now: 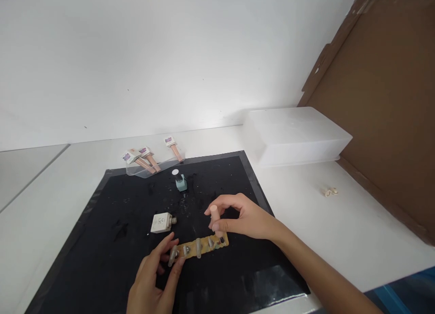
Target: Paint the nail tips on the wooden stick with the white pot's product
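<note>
Right hand (243, 221) pinches a small pink cap (214, 213) between thumb and fingers, just above the right end of the strip (200, 247). Left hand (154, 277) holds the left end of the strip with fingertips pressed on it, fingers half curled.

The strip is tan, flat and long, with several clear nail tips standing on it. It lies on the black mat (102, 223), near its front edge. To work well here, I think the left hand should keep the strip flat and steady.

Behind the strip lies a white square bottle (161, 223) on its side; farther behind stands a pale blue bottle (181, 182). The mat looks matte, with small wet spots.
</note>
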Action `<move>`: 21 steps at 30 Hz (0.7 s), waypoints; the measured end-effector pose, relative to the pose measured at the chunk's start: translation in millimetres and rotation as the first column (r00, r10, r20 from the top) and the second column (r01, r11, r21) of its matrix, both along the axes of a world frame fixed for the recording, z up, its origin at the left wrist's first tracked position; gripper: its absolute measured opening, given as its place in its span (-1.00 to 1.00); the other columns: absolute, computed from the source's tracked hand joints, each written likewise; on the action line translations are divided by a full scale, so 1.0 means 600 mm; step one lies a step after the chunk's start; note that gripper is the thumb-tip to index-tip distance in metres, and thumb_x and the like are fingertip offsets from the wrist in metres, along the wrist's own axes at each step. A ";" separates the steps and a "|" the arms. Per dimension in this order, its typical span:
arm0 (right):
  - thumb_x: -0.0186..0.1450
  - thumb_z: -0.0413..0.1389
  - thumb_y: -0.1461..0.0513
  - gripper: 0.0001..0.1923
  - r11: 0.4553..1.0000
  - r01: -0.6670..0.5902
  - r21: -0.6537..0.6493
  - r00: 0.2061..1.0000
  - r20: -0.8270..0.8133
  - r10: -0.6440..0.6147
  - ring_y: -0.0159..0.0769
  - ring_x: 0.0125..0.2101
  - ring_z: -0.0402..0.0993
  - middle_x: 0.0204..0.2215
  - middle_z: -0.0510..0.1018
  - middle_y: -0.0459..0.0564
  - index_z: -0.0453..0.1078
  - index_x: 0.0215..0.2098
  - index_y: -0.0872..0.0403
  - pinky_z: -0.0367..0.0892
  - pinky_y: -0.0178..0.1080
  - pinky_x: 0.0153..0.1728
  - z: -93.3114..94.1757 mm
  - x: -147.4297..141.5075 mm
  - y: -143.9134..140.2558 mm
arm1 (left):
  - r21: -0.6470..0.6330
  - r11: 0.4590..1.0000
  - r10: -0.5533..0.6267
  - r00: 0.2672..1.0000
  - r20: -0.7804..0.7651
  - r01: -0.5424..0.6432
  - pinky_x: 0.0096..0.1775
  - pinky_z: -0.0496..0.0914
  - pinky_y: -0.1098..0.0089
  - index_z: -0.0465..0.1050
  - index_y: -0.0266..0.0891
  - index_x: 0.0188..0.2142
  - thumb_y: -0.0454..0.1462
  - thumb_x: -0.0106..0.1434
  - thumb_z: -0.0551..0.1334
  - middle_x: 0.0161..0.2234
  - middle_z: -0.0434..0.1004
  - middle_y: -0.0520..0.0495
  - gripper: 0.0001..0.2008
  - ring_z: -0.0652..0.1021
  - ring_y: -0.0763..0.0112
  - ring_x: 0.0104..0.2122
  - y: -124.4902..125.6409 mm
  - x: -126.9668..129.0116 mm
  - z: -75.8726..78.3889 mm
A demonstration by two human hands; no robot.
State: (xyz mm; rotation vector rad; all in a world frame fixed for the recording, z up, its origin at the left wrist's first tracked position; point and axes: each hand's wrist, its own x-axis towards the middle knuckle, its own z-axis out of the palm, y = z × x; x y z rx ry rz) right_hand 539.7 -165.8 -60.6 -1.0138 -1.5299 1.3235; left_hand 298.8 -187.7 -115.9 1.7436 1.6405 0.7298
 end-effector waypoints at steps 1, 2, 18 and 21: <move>0.24 0.20 0.25 -0.95 1.000 0.001 0.001 1.000 -0.008 -0.001 -0.28 -0.31 0.52 -0.49 0.51 -0.12 0.45 -0.31 0.07 0.34 -0.23 -0.21 0.000 0.000 0.000 | 0.001 1.000 -0.002 1.000 -0.001 0.002 -0.27 0.38 0.28 0.34 -0.11 0.02 0.03 0.12 0.21 -0.13 0.56 -0.10 -0.49 0.46 0.23 -0.31 0.001 -0.002 -0.002; 0.26 0.17 0.26 -0.95 1.000 0.008 0.004 1.000 -0.024 -0.008 -0.27 -0.28 0.52 -0.48 0.51 -0.12 0.44 -0.29 0.07 0.34 -0.23 -0.21 0.000 0.000 -0.001 | 0.004 1.000 0.000 1.000 -0.003 0.000 -0.26 0.38 0.28 0.34 -0.11 0.03 0.02 0.13 0.20 -0.13 0.56 -0.10 -0.49 0.46 0.22 -0.31 0.001 -0.005 -0.003; 0.26 0.17 0.27 -0.95 1.000 -0.017 0.007 0.999 0.031 0.016 -0.28 -0.29 0.51 -0.54 0.49 -0.14 0.41 -0.38 0.06 0.32 -0.26 -0.23 0.002 -0.003 -0.003 | 0.035 0.998 -0.047 0.999 -0.026 0.048 -0.28 0.41 0.29 0.32 -0.10 0.04 0.01 0.13 0.21 -0.13 0.57 -0.09 -0.49 0.46 0.24 -0.33 0.003 -0.011 -0.013; 0.29 0.14 0.26 -0.98 1.000 0.001 0.007 1.000 0.011 -0.001 -0.28 -0.28 0.51 -0.51 0.50 -0.13 0.41 -0.32 0.05 0.32 -0.24 -0.20 0.002 -0.004 -0.003 | 0.069 0.998 -0.012 1.000 -0.013 0.013 -0.30 0.40 0.30 0.34 -0.09 0.03 0.02 0.15 0.18 -0.15 0.58 -0.08 -0.51 0.46 0.25 -0.35 -0.001 -0.006 -0.009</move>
